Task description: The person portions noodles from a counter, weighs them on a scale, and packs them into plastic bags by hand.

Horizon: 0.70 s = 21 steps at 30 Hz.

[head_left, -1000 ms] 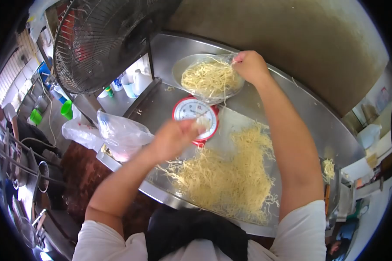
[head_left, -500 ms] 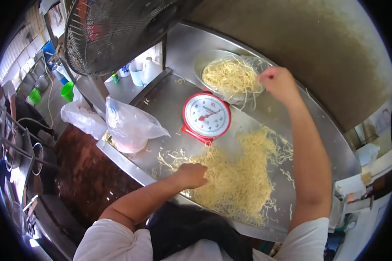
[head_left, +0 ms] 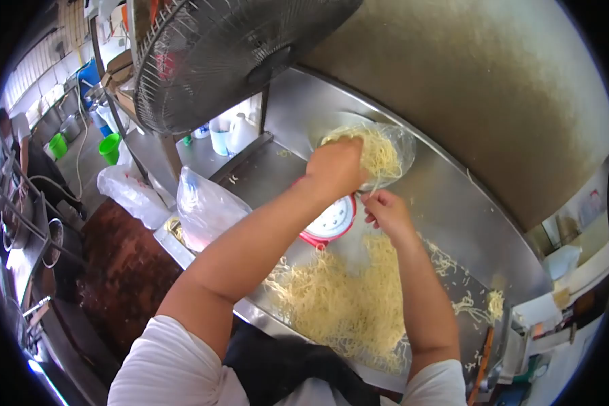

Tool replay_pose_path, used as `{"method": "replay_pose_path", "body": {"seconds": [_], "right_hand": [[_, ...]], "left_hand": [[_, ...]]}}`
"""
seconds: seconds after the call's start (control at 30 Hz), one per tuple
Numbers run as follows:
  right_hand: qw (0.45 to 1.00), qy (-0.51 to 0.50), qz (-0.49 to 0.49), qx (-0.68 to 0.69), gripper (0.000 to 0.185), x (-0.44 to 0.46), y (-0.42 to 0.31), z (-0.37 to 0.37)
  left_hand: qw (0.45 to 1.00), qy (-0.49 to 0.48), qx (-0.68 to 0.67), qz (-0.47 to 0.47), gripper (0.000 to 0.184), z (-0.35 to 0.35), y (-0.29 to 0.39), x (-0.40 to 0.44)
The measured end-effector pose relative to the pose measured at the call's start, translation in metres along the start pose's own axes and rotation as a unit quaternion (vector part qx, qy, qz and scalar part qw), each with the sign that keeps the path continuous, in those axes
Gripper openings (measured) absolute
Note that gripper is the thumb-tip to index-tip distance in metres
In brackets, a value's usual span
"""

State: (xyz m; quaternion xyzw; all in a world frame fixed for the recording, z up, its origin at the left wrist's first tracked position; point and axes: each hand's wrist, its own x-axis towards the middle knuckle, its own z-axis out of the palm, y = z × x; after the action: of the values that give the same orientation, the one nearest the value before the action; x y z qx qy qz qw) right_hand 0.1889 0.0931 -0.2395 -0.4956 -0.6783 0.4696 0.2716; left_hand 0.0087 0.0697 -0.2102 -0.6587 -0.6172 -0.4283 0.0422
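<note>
My left hand (head_left: 335, 168) is at the near left side of the noodle heap on the scale pan, its fingers hidden from me. Pale yellow noodles (head_left: 380, 154) fill a clear plastic bag (head_left: 406, 150) lying in that pan. Just below the bag, my right hand (head_left: 388, 211) has its fingers pinched together at some noodle strands hanging over the edge. The red scale with a white dial (head_left: 331, 220) sits between my arms, partly covered by my left forearm. A large spread of loose noodles (head_left: 348, 298) lies on the steel table nearest me.
A knotted plastic bag (head_left: 206, 210) stands on the table's left edge, with another white bag (head_left: 132, 193) beyond it. A big fan (head_left: 216, 61) looms at upper left. Stray noodles and an orange stick (head_left: 480, 365) lie at right. Another person (head_left: 30, 152) stands far left.
My left hand has risen from the loose noodles to the heap on the scale pan. My right hand has come down from the bag's right side to its lower edge.
</note>
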Motion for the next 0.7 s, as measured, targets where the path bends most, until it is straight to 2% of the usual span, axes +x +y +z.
{"method": "replay_pose_path", "body": {"seconds": [0.03, 0.07, 0.1, 0.13, 0.2, 0.23, 0.37, 0.4, 0.5, 0.53, 0.63, 0.7], "right_hand": [[0.999, -0.002, -0.029, -0.022, 0.03, -0.001, -0.011, -0.002], [0.997, -0.003, -0.058, -0.044, 0.028, -0.005, -0.024, -0.006], [0.994, -0.004, -0.083, -0.066, 0.025, -0.007, -0.033, -0.009], [0.984, 0.002, -0.157, -0.083, 0.023, 0.003, -0.031, -0.015], [0.948, 0.053, -0.245, -0.197, 0.02, 0.012, -0.062, -0.02], [0.92, 0.078, -0.289, -0.254, 0.019, 0.017, -0.081, -0.021], [0.913, -0.046, -0.235, -0.33, 0.024, 0.067, -0.115, -0.014], [0.887, -0.041, -0.197, -0.416, 0.036, 0.075, -0.126, -0.018], [0.807, -0.018, -0.147, -0.572, 0.046, 0.083, -0.143, -0.022], [0.817, -0.029, -0.126, -0.562, 0.056, 0.08, -0.147, -0.02], [0.848, -0.055, -0.076, -0.521, 0.06, 0.068, -0.161, -0.016], [0.887, -0.09, -0.01, -0.454, 0.061, 0.057, -0.166, -0.018]], "left_hand": [[0.997, -0.062, 0.025, -0.027, 0.029, -0.003, -0.001, 0.008], [0.993, -0.092, -0.012, -0.068, 0.02, -0.006, -0.003, 0.01], [0.994, -0.041, -0.075, -0.069, 0.02, -0.009, -0.005, 0.008], [0.988, 0.007, -0.137, -0.067, 0.02, -0.011, -0.007, 0.003], [0.966, 0.105, -0.233, -0.026, 0.018, -0.006, -0.011, -0.003], [0.957, 0.121, -0.26, -0.033, 0.018, -0.005, -0.009, -0.005], [0.909, 0.173, -0.37, -0.087, 0.018, -0.013, -0.008, -0.001], [0.898, 0.181, -0.387, -0.104, 0.018, -0.016, -0.01, 0.0], [0.863, 0.2, -0.441, -0.142, 0.018, -0.021, -0.021, 0.0], [0.85, 0.206, -0.46, -0.152, 0.018, -0.023, -0.023, 0.0], [0.829, 0.19, -0.492, -0.189, 0.018, -0.028, -0.024, -0.003], [0.817, 0.181, -0.505, -0.211, 0.018, -0.03, -0.019, -0.004]]}}
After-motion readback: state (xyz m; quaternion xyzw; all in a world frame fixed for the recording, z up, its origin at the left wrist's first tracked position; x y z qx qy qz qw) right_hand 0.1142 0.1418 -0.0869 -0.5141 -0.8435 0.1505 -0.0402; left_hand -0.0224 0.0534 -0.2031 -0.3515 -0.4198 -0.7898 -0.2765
